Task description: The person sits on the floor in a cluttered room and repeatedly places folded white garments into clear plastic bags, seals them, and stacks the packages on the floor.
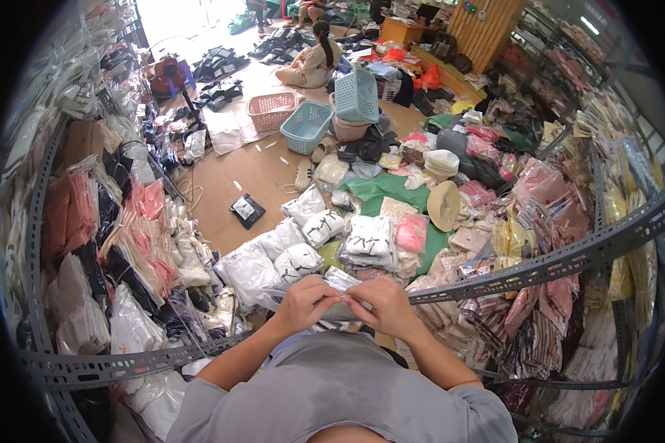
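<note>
In front of my chest, both hands come close together over a crumpled clear plastic bag (340,277). My left hand (305,301) is closed, thumb and forefinger pinching the bag's near edge. Facing it, my right hand (384,301) pinches the same edge, its fingertips almost touching the left ones. What the bag contains, if anything, I cannot make out. Just beyond my hands lie white wrapped packages (297,260) to the left and a stack of bagged white garments (369,240) with a pink packet (412,233) beside it.
A perforated metal shelf rail (547,272) curves close by on both sides. Bagged clothes crowd the shelves (148,244) at left and right. Farther off stand blue baskets (307,127) and a pink basket (272,111). A seated person (314,63) is on the floor among dark packages.
</note>
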Demonstrator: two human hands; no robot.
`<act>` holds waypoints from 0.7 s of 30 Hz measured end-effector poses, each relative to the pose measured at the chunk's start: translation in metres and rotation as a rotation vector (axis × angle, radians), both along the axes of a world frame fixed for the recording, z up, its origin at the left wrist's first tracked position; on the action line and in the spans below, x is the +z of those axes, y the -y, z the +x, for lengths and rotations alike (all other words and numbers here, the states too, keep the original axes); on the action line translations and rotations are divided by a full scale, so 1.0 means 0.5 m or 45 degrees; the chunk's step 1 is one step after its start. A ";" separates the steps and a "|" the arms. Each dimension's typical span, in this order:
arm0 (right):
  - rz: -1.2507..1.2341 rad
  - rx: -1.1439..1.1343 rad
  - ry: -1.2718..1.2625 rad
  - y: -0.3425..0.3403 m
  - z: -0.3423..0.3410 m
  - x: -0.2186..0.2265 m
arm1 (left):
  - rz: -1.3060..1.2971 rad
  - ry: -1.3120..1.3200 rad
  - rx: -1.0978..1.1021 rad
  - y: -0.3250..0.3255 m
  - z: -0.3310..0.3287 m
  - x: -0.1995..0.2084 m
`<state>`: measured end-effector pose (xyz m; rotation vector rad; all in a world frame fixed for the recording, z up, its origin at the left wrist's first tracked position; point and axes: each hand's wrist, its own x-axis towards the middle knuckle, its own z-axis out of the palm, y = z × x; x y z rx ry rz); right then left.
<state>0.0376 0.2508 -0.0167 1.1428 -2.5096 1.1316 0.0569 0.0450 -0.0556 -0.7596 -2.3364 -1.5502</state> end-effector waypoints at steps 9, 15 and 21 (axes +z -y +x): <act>-0.035 -0.009 -0.053 -0.021 -0.010 0.009 | 0.017 0.019 0.015 -0.001 -0.002 0.003; -0.041 0.010 -0.076 -0.021 -0.007 0.017 | 0.013 -0.006 0.001 0.000 -0.003 0.003; -0.036 0.022 -0.125 -0.021 -0.005 0.021 | 0.039 -0.037 0.021 -0.002 -0.005 -0.007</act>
